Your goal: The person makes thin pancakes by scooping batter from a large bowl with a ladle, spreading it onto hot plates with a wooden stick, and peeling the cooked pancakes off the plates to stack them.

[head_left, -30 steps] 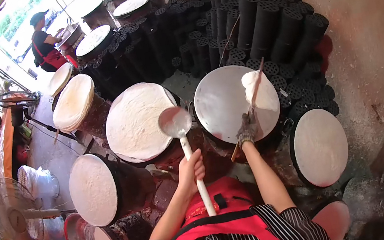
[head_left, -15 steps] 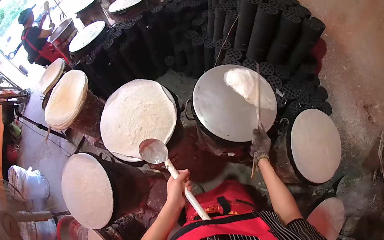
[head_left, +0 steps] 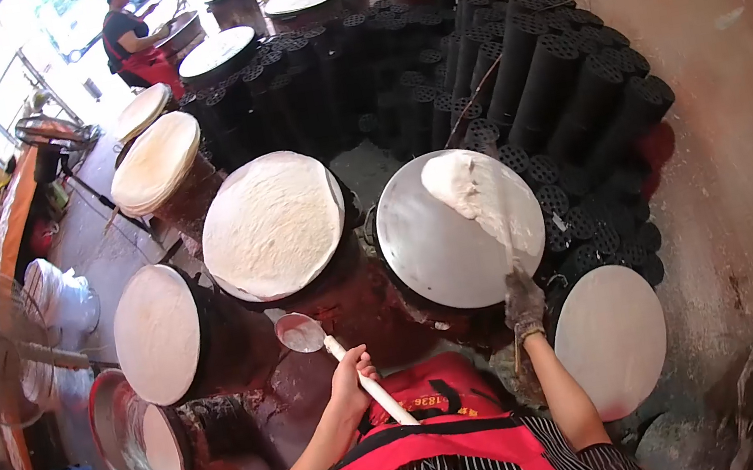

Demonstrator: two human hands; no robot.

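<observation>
My left hand point(head_left: 351, 379) is wrapped round the white handle of a ladle point(head_left: 301, 332), whose bowl has whitish residue and hangs below the batter-covered round plate point(head_left: 273, 224). In a dark glove, my right hand point(head_left: 523, 302) grips a thin stick point(head_left: 508, 238) that reaches over the grey round plate point(head_left: 428, 246). White batter point(head_left: 460, 183) lies in a thick lump on the upper part of that plate, with a thinner smear running down its right side beside the stick.
Black perforated cylinders point(head_left: 559, 75) stand stacked behind the plates. More round plates are at the left point(head_left: 157, 336) and right point(head_left: 611, 342). A metal bowl point(head_left: 137, 439) sits at the lower left, near a fan point(head_left: 3, 352). Another person point(head_left: 134, 36) works at the back left.
The batter has spread from a lump at the right of the plate leftward and downward. My left hand has lowered the ladle to the left. The whole view has shifted.
</observation>
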